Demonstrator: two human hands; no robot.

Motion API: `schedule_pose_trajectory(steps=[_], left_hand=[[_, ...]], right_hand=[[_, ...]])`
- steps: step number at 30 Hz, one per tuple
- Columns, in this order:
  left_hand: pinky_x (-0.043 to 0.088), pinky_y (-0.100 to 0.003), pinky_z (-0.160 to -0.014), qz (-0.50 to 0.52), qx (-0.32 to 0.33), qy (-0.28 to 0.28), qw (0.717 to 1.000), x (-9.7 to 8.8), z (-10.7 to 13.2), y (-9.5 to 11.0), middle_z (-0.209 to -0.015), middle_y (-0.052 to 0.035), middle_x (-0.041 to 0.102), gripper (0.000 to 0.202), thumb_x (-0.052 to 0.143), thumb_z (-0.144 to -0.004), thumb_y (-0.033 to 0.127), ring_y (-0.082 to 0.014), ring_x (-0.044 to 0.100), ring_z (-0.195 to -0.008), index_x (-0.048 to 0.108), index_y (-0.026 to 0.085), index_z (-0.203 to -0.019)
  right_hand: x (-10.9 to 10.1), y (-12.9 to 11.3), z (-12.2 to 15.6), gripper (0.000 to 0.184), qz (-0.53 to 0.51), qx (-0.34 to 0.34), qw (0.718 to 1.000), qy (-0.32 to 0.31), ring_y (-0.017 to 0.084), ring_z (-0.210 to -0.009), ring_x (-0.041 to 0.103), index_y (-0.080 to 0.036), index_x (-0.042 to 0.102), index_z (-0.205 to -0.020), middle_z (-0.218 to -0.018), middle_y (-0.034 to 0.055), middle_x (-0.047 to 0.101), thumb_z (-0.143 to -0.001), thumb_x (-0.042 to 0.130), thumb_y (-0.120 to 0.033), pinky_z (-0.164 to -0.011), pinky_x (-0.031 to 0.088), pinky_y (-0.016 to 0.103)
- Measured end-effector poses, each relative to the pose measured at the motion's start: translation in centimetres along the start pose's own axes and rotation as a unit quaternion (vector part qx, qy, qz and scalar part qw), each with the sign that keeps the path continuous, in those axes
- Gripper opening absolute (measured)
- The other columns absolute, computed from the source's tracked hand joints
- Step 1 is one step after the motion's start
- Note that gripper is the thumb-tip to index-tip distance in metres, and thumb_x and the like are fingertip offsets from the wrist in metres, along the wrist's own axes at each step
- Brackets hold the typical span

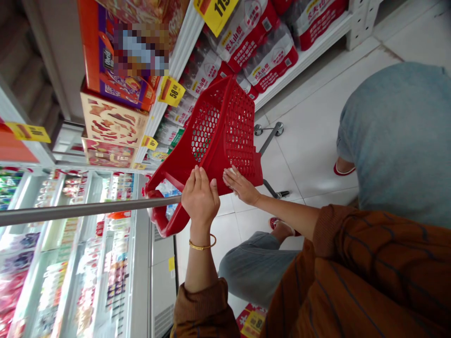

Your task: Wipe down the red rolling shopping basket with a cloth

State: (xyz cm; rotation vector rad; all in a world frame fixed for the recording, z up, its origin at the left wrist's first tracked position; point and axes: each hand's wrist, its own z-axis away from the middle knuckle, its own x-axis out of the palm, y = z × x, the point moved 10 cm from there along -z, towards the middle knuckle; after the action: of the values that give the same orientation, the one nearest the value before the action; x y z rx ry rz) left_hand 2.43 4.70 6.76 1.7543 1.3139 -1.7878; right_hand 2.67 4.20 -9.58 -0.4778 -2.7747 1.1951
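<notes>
Contents [167, 195] of red basket [239, 131] hard to make out

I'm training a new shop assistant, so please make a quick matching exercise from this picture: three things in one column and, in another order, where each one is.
Things:
1. Gold bangle
2. Wrapped water bottles
3. Right hand

Places:
A. On the white shelf
B. Flat against the red basket
C. On the left wrist

Pairs: 1-C, 2-A, 3-B
</notes>
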Motion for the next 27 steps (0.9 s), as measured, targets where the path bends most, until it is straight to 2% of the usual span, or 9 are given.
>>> schedule_pose_trajectory(steps=[5,12,16,20,24,27], left_hand=[[0.043,-0.050,-0.104,-0.007,0.011,0.023,1.000,-0.3,0.1,0.1,-0.137,-0.0236,0.054,0.048,0.039,-0.097,0.034,-0.0335,0.049,-0.132,0.051,0.006,-0.135],[0.045,-0.047,-0.102,-0.019,0.027,0.046,0.998,-0.5,0.2,0.0,-0.135,-0.0208,0.056,0.046,0.040,-0.097,0.032,-0.0318,0.052,-0.129,0.052,0.008,-0.135],[0.046,-0.046,-0.101,-0.039,0.037,0.050,0.997,-0.4,0.4,0.0,-0.135,-0.0211,0.056,0.046,0.042,-0.096,0.030,-0.0322,0.053,-0.127,0.052,0.007,-0.135],[0.046,-0.047,-0.100,-0.048,0.039,0.052,0.997,-0.1,0.6,-0.2,-0.137,-0.0194,0.055,0.045,0.043,-0.096,0.032,-0.0326,0.053,-0.128,0.052,0.011,-0.135],[0.044,-0.049,-0.102,-0.058,0.041,0.046,0.996,0.3,0.9,-0.4,-0.141,-0.0191,0.051,0.045,0.045,-0.095,0.033,-0.0334,0.049,-0.131,0.052,0.013,-0.135],[0.039,-0.052,-0.107,-0.056,0.031,0.061,0.996,0.3,0.7,-0.4,-0.138,-0.0188,0.054,0.046,0.044,-0.095,0.033,-0.0331,0.045,-0.135,0.052,0.012,-0.135]], right_hand=[[0.2,1.5,2.0,0.079,0.016,-0.007,1.000,-0.020,0.022,-0.149,-0.002,-0.020,0.002,-0.154,-0.162,0.0086,0.013,-0.085,0.032,0.004,-0.120,0.021,0.059],[0.3,3.2,3.9,0.081,0.035,0.004,0.998,-0.052,0.025,-0.149,-0.003,-0.017,0.005,-0.154,-0.161,0.0138,0.018,-0.082,0.033,0.007,-0.117,0.025,0.063],[-0.1,3.5,4.3,0.081,0.032,0.017,0.998,-0.055,0.024,-0.148,-0.003,-0.019,0.002,-0.154,-0.161,0.0129,0.017,-0.083,0.032,0.007,-0.117,0.028,0.061],[-0.5,2.8,2.4,0.077,-0.006,0.028,0.999,-0.027,0.023,-0.149,-0.001,-0.024,0.001,-0.154,-0.162,0.0087,0.015,-0.089,0.032,0.003,-0.119,0.026,0.058],[-0.8,1.3,-1.1,0.072,-0.044,0.022,0.999,0.005,0.021,-0.149,0.000,-0.025,0.005,-0.154,-0.162,0.0070,0.016,-0.093,0.034,-0.002,-0.120,0.023,0.054],[-1.2,0.1,-3.4,0.067,-0.043,0.007,0.998,0.033,0.020,-0.150,0.001,-0.026,0.007,-0.154,-0.161,0.0053,0.018,-0.095,0.032,-0.005,-0.121,0.021,0.053]])
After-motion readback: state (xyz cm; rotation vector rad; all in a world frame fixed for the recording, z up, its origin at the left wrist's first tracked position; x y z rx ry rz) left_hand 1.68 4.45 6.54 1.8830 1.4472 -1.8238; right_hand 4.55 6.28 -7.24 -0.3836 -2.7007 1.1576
